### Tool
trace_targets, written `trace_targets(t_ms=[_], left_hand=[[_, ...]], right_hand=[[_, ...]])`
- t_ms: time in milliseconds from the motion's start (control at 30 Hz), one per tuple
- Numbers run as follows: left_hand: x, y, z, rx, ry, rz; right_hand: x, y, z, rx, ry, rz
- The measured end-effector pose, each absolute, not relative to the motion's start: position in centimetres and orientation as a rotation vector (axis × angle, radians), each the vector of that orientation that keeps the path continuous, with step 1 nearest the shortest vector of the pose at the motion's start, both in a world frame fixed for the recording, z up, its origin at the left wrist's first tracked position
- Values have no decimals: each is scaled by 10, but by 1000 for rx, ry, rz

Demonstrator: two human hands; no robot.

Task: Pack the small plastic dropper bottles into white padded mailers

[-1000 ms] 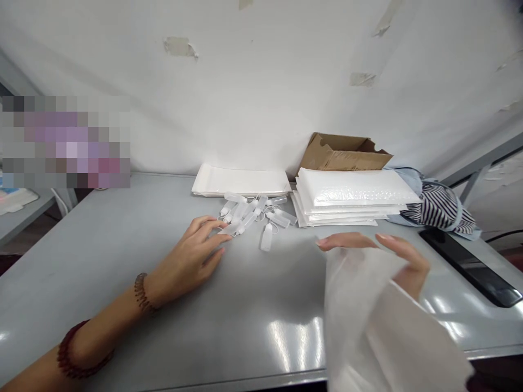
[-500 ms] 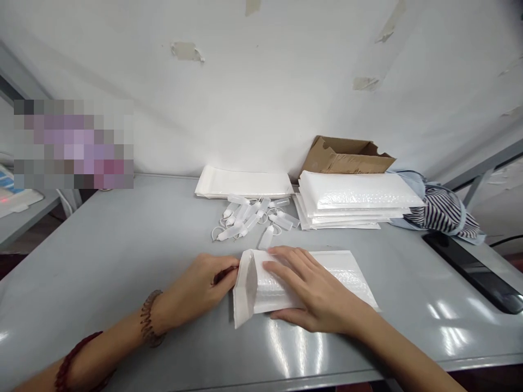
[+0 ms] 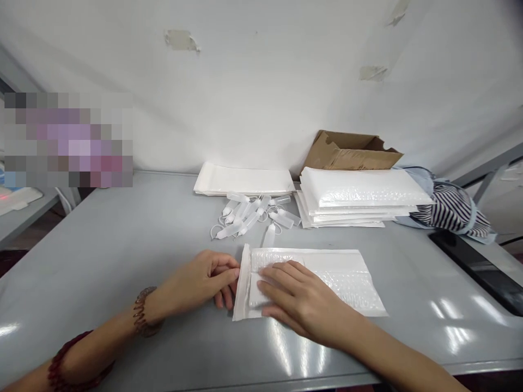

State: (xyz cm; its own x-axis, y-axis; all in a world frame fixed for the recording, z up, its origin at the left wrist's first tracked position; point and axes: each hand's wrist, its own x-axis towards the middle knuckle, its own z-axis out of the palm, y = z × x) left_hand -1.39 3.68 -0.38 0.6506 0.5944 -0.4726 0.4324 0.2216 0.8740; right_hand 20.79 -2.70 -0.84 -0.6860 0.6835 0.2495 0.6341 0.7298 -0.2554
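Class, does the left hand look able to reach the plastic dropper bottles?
Probably yes: the left hand sits beside the bubble mailer, with nothing between it and the plastic dropper bottles.

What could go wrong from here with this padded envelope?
The bubble mailer lies loose under the right hand, so it might slide on the glossy grey table. The small clear plastic bottles lie loose just beyond its top edge, so a careless push could scatter them. The left hand, close at its end, could crease it.
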Motion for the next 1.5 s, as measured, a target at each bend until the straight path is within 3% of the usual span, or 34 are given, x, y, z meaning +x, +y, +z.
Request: trace_targets(t_ms=[367,767,1500], left_hand=[[-2,13,-13,2025,941,295],[-4,13,-20,2619,693,623],[6,-11,-17,2886,466,719]], right_hand=[[207,-27,-9,-1109,-2524,422],[203,-31,-12,-1304,-2634,328],[195,-27,-6,-1335,-2726,310]])
